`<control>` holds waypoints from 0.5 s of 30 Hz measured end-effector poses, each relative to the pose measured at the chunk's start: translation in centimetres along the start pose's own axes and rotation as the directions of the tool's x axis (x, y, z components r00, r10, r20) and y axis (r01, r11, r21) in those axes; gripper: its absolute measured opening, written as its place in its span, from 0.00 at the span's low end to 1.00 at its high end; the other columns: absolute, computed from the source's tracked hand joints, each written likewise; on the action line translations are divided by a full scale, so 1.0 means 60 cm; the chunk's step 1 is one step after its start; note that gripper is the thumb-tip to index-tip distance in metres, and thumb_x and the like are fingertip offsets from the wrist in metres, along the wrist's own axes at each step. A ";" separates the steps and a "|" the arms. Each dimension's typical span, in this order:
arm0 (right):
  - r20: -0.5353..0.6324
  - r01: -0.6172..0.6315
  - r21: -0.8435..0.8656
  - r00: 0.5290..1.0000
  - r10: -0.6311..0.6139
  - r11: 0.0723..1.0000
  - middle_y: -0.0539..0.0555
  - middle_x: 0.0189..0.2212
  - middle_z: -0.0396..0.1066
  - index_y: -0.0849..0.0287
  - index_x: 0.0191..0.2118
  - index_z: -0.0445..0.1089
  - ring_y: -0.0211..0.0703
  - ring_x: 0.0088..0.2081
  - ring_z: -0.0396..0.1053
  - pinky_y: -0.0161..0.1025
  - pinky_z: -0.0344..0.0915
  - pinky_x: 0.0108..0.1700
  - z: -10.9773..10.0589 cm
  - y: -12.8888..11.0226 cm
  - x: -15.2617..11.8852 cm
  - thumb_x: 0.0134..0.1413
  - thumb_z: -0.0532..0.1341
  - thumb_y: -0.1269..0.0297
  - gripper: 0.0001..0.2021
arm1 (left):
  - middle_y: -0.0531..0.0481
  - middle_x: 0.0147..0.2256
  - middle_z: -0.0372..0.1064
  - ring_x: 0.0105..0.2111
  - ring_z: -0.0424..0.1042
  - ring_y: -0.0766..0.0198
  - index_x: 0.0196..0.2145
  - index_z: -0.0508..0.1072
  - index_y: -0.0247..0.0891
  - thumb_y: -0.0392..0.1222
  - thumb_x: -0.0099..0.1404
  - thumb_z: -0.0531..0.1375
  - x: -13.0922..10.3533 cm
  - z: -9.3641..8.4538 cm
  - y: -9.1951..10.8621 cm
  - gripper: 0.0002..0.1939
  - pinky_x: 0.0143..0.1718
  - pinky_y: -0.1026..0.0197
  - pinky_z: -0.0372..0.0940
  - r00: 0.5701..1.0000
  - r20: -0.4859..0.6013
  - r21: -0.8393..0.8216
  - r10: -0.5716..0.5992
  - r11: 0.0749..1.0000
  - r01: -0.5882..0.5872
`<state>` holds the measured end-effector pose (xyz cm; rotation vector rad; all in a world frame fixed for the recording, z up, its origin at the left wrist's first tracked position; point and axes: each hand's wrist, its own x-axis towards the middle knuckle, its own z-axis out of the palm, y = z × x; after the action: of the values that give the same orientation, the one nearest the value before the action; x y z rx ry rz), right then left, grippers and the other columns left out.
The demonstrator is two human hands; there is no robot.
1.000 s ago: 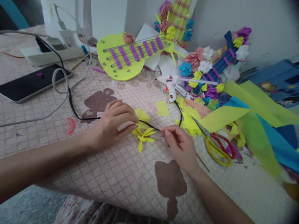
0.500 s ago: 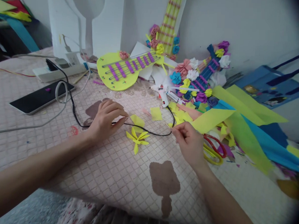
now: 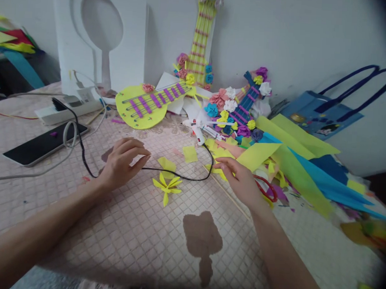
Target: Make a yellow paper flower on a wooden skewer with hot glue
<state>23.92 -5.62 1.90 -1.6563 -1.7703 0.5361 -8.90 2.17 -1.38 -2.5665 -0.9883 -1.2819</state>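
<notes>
My left hand [image 3: 123, 162] hovers over the black cord at centre left, fingers bent and thumb apart, holding nothing. My right hand [image 3: 238, 178] is open beside the scissors [image 3: 268, 187], its index finger and thumb apart. A thin wooden stick [image 3: 230, 197] lies on the table just below it. Between the hands, a folded yellow paper flower [image 3: 167, 187] rests on the quilted cloth, with a yellow paper piece [image 3: 167, 165] behind it. The black cord [image 3: 191, 178] curves up to a white glue gun [image 3: 198, 132].
Behind are a yellow paper guitar [image 3: 143, 108], a blue one [image 3: 244, 106] with paper flowers, and a tall yellow neck [image 3: 201, 38]. A black phone [image 3: 42, 144] and power strip [image 3: 60, 113] lie left. Crepe paper strips [image 3: 303, 179] and a blue bag [image 3: 322, 114] are right.
My right hand has opened from a pinch, and the thin stick now lies on the table. My left hand stays near the cord. The view has shifted, showing more of the wall.
</notes>
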 end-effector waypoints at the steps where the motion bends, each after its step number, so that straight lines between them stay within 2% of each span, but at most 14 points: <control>1: -0.011 -0.003 0.029 1.000 0.004 1.000 0.54 0.38 0.75 0.56 0.45 0.66 0.43 0.39 0.73 0.42 0.66 0.42 0.001 0.001 0.000 0.59 0.53 0.62 0.11 | 0.49 0.34 0.68 0.38 0.68 0.61 0.35 0.71 0.41 0.38 0.62 0.58 0.000 -0.001 0.001 0.03 0.42 0.54 0.66 1.000 -0.001 -0.004 -0.002 1.000 0.002; 4: -0.071 0.012 0.071 0.997 -0.007 0.997 0.52 0.31 0.73 0.58 0.39 0.67 0.40 0.30 0.72 0.37 0.66 0.33 0.005 0.002 0.000 0.56 0.55 0.62 0.08 | 0.49 0.34 0.68 0.38 0.68 0.61 0.35 0.70 0.40 0.37 0.62 0.58 0.002 -0.003 0.004 0.03 0.40 0.55 0.66 1.000 -0.005 -0.028 -0.005 1.000 0.005; 6: -0.144 0.020 0.025 0.989 -0.017 0.999 0.48 0.22 0.69 0.58 0.34 0.66 0.36 0.21 0.67 0.34 0.62 0.26 0.008 -0.002 -0.004 0.56 0.56 0.60 0.07 | 0.49 0.34 0.68 0.38 0.67 0.61 0.35 0.70 0.39 0.36 0.62 0.58 0.003 -0.004 0.010 0.03 0.40 0.56 0.66 1.000 -0.002 -0.050 -0.006 0.999 0.006; 8: -0.212 0.028 -0.063 0.976 -0.040 0.998 0.45 0.17 0.63 0.58 0.30 0.66 0.34 0.18 0.61 0.33 0.58 0.23 0.011 -0.008 -0.009 0.58 0.54 0.58 0.11 | 0.48 0.34 0.68 0.38 0.67 0.62 0.36 0.70 0.39 0.36 0.63 0.57 0.004 -0.006 0.016 0.04 0.41 0.56 0.65 1.000 0.022 -0.073 -0.003 0.997 0.005; 11: -0.212 0.074 -0.141 0.972 -0.103 0.987 0.46 0.16 0.63 0.57 0.28 0.65 0.35 0.20 0.62 0.34 0.58 0.26 0.017 -0.015 -0.013 0.60 0.51 0.56 0.14 | 0.48 0.35 0.68 0.38 0.67 0.62 0.39 0.71 0.39 0.35 0.64 0.55 0.007 -0.009 0.027 0.07 0.41 0.55 0.65 0.996 0.083 -0.116 0.021 0.993 -0.011; 15: -0.146 0.147 -0.150 0.975 -0.169 0.978 0.49 0.24 0.70 0.57 0.30 0.66 0.38 0.26 0.67 0.35 0.61 0.31 0.032 -0.018 -0.013 0.59 0.53 0.59 0.10 | 0.47 0.37 0.68 0.39 0.66 0.63 0.40 0.71 0.39 0.34 0.65 0.54 0.003 -0.013 0.041 0.08 0.43 0.57 0.63 0.970 0.217 -0.212 0.108 0.975 -0.061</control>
<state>21.84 -6.28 1.14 -1.5842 -1.8354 0.2080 -7.89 0.08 -0.29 -2.9313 -0.8055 -1.1412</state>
